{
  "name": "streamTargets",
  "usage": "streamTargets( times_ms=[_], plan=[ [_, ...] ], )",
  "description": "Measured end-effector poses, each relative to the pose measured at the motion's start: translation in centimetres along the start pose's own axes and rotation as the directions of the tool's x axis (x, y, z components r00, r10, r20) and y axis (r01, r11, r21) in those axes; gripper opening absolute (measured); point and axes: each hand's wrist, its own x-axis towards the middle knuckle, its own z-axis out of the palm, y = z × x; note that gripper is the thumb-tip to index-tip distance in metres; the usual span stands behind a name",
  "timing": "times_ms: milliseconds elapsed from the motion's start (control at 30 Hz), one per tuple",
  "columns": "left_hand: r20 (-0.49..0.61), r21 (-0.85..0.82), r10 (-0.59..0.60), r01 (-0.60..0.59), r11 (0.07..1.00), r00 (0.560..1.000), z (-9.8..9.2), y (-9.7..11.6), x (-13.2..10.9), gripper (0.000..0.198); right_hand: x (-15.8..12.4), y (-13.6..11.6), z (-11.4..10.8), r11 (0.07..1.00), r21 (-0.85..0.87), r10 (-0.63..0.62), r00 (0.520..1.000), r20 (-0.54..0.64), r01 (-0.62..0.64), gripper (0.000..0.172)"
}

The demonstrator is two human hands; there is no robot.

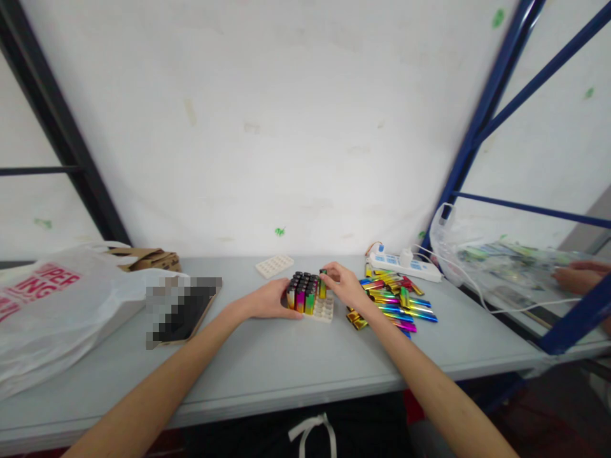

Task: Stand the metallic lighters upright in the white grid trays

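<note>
A white slotted tray (325,311) lies on the grey table (286,362), with several shiny rainbow-coloured lighters (301,291) standing upright in it. My left hand (270,300) rests curled against the tray's left side, touching the outer lighters. My right hand (341,284) pinches one lighter (323,284) at the tray's back right corner, upright over a slot. A loose pile of the same lighters (396,301) lies flat on the table just right of my right wrist.
A second, empty white tray (273,265) lies behind. A white power strip (405,263) sits at the back right. At left are a white plastic bag (57,305), a cardboard box (147,257) and a dark tablet (184,312). Another person's hand (575,277) is at the far right by a clear bag.
</note>
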Motion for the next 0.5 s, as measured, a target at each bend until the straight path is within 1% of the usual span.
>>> streamTargets(
  times_ms=[200,333,400,500],
  plan=[
    [-0.008,-0.001,0.009,-0.009,1.000,1.000,0.0,0.0,0.0,0.071,-0.1,-0.1,-0.9,0.990,-0.097,-0.091,0.989,0.115,0.102,0.024],
    [-0.003,0.005,0.005,-0.005,1.000,1.000,-0.1,0.1,0.0,0.070,-0.2,-0.1,-1.1,0.992,-0.090,-0.081,0.988,0.128,0.093,0.022],
    [-0.003,0.006,0.000,0.000,1.000,1.000,0.0,0.1,0.0,0.071,-0.3,-0.2,-1.1,0.991,-0.090,-0.085,0.983,0.162,0.100,0.021],
    [-0.005,0.006,-0.001,0.001,1.000,1.000,0.0,0.0,0.0,0.072,-0.5,-0.7,-1.6,0.985,-0.094,-0.117,0.964,0.238,0.143,0.020]
  ],
)
